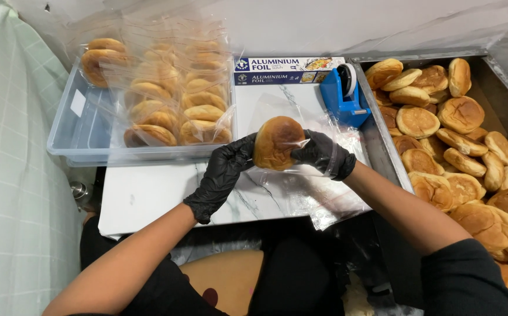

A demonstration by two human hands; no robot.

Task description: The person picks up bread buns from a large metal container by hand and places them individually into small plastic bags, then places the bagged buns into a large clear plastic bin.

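Both hands wear matt black gloves (221, 175). The bun (276, 142) looks smooth, browned. Clear glossy plastic bags (318, 193) lie on white marble-look board (148, 196); right, a dull metal tray (382, 146).

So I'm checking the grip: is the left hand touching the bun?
Touching. The head view shows the left hand's gloved fingers pressed against the bun's left edge, no gap; the right hand grips the other side.

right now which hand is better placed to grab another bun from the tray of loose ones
Probably the right hand: the metal tray of loose buns lies on its side. The left hand, also holding the bun, sits nearer the clear bin of bagged buns.
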